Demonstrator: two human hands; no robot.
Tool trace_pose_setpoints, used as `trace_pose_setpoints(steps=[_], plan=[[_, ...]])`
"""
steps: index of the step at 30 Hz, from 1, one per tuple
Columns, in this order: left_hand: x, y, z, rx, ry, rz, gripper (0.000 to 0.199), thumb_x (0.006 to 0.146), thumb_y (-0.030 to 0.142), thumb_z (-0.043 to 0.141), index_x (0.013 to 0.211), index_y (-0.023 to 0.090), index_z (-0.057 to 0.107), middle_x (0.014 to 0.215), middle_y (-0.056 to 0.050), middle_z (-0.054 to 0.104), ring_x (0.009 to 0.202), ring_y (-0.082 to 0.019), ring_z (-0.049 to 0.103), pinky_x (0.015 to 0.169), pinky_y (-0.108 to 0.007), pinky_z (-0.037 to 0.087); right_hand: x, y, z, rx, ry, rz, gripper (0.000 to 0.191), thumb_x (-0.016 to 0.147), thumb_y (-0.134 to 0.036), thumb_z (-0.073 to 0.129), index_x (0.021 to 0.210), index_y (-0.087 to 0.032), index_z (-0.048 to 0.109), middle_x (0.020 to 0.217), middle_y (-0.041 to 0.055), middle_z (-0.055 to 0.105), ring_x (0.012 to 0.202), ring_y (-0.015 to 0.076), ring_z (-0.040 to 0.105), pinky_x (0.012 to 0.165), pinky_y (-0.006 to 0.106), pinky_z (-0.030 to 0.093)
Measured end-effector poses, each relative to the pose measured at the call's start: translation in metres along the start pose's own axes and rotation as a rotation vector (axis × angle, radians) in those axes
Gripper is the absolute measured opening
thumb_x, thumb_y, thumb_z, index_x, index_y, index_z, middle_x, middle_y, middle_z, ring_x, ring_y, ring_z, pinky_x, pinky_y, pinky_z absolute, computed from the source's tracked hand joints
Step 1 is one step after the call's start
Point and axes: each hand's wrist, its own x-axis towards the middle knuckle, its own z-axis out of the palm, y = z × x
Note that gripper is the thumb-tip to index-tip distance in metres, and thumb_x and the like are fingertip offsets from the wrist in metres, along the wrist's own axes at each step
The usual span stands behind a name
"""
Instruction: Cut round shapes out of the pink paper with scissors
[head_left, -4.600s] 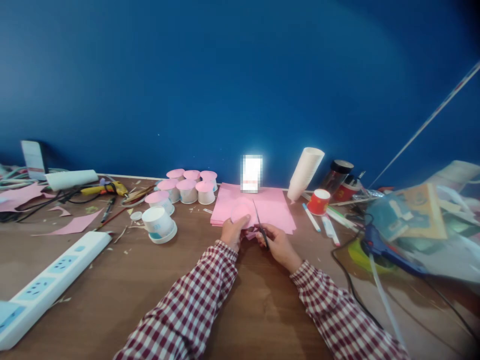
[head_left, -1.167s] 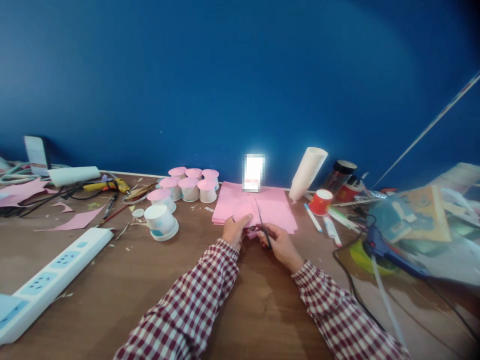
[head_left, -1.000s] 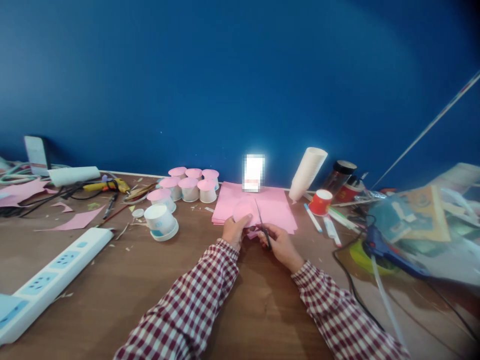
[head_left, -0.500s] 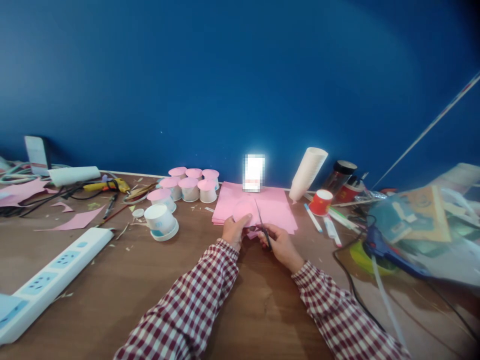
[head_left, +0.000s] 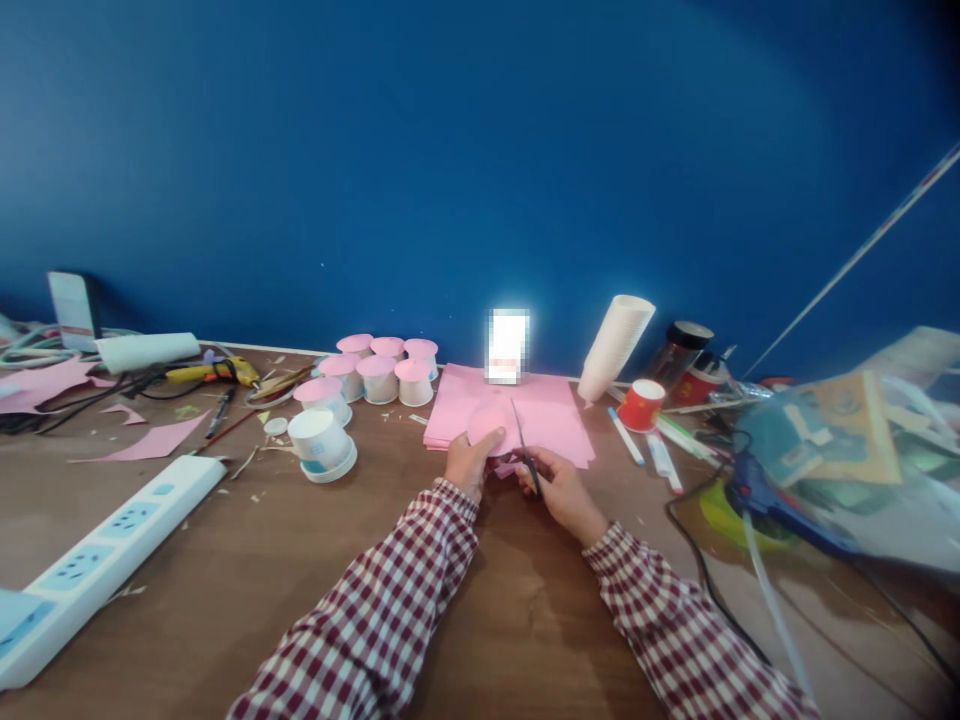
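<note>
My left hand (head_left: 471, 462) is closed on a rounded piece of pink paper (head_left: 489, 422), thumb on top. In my right hand (head_left: 562, 490) is a pair of dark scissors (head_left: 529, 462), the blade pointing away from me along the right side of that piece. A small pink strip (head_left: 507, 469) hangs between the two hands. Behind and beneath them lies a stack of pink paper sheets (head_left: 559, 415). To the left stand several white paper cups (head_left: 380, 385) topped with pink discs, and a plain white cup (head_left: 319, 445) is nearer to me.
A power strip (head_left: 112, 560) and a yellow glue gun (head_left: 217, 371) lie left. On the right are leaning stacked white cups (head_left: 616, 345), a red cup (head_left: 642, 405), marker pens (head_left: 626, 437), a jar (head_left: 681, 352) and a blue glue gun (head_left: 780, 510) with cables. A blue wall (head_left: 480, 180) closes the back.
Both hands stay almost in place. The rounded pink piece has shifted very slightly in my left hand, and the strip below it shows a little more. The surroundings look the same.
</note>
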Motion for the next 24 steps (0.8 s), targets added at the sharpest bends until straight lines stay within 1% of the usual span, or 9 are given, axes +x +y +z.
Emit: trace_pose_setpoints(steps=[6,12,18,24], plan=[[-0.0016,-0.0013,0.0007,-0.014,-0.036,0.000,0.037,0.059,0.021,0.080,0.087,0.005,0.064,0.062,-0.005,0.065,0.048,-0.011,0.058,0.039,-0.018,0.043,0.0001,-0.0013,0.0009,0.032,0.004,0.009,0.037,0.077,-0.038,0.067,0.106,-0.015,0.063,0.067,-0.0014,0.056,0.057,0.0106,0.048,0.053,0.023,0.042],[-0.0016,0.0006,0.0026,-0.029,-0.005,-0.006,0.032,0.059,0.018,0.079,0.084,0.006,0.064,0.060,-0.004,0.064,0.046,-0.011,0.057,0.037,-0.018,0.042,0.0001,-0.0004,0.0004,0.006,0.007,-0.007,0.036,0.079,-0.037,0.066,0.107,-0.015,0.063,0.063,-0.0031,0.052,0.055,0.0099,0.047,0.053,0.023,0.041],[-0.0039,0.0042,0.0042,-0.034,0.017,-0.024,0.025,0.062,0.014,0.076,0.083,0.006,0.063,0.059,-0.004,0.064,0.045,-0.011,0.058,0.035,-0.017,0.040,-0.0007,-0.0022,-0.0003,-0.031,0.000,-0.018,0.038,0.078,-0.037,0.066,0.108,-0.014,0.064,0.062,-0.0030,0.052,0.054,0.0099,0.047,0.052,0.023,0.041],[-0.0026,0.0042,0.0029,-0.034,0.017,-0.020,0.028,0.060,0.016,0.078,0.082,0.006,0.063,0.057,-0.004,0.064,0.043,-0.011,0.057,0.034,-0.017,0.039,-0.0006,-0.0063,0.0009,-0.040,0.012,-0.004,0.038,0.078,-0.037,0.066,0.107,-0.013,0.064,0.061,-0.0034,0.051,0.053,0.0096,0.047,0.050,0.022,0.040]])
